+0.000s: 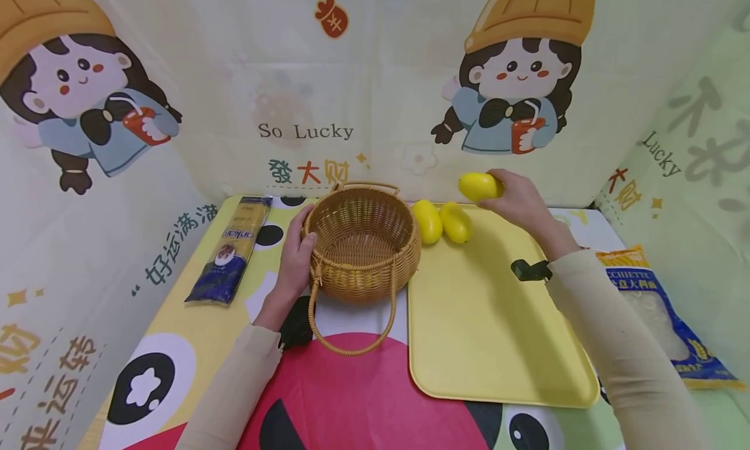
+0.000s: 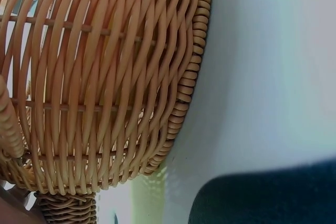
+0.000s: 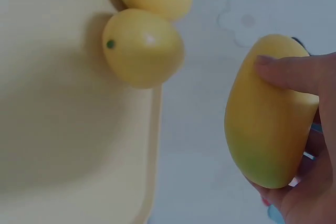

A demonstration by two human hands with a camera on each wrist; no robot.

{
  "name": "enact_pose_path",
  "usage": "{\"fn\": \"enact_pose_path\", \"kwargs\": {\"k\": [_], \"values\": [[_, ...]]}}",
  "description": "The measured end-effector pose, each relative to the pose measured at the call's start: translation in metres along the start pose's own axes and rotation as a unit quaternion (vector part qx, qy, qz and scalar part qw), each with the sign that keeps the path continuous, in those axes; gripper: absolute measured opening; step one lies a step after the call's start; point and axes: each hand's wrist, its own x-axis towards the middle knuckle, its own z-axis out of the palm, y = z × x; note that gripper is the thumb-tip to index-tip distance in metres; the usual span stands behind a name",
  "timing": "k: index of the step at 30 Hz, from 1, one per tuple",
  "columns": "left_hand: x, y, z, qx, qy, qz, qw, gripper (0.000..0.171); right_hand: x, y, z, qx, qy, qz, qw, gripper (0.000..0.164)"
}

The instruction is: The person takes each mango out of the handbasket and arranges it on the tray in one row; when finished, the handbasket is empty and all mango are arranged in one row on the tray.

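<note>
A yellow mango (image 1: 480, 186) is gripped in my right hand (image 1: 518, 199), held in the air above the back of a yellow tray (image 1: 469, 346). In the right wrist view, the thumb lies across the mango (image 3: 270, 124), whose lower end is greenish. Two more mangoes, one (image 1: 428, 222) beside the other (image 1: 456, 223), rest at the tray's back left edge. My left hand (image 1: 297, 258) holds the left rim of a round wicker basket (image 1: 357, 277), which stands left of the tray. The basket's woven side (image 2: 105, 87) fills much of the left wrist view.
A blue and gold pasta packet (image 1: 231, 254) lies at the left of the table. Behind my right forearm, another blue pasta bag (image 1: 668, 320) lies right of the tray. The basket's front handle (image 1: 351, 353) hangs down towards me. Printed cloth walls enclose the back and sides.
</note>
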Motion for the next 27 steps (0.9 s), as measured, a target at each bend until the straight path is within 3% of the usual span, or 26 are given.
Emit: {"fn": "enact_pose_path", "kwargs": {"k": [10,27], "values": [[0.000,-0.002,0.000,-0.025,-0.008,0.009,0.9996,0.056,-0.008,0.025,0.024,0.018,0.003,0.065,0.998,0.067],[0.001,-0.007,0.001,-0.011,0.001,0.012,0.9999,0.055,-0.014,0.050,0.058,0.050,-0.002,0.106,0.993,0.072]]}}
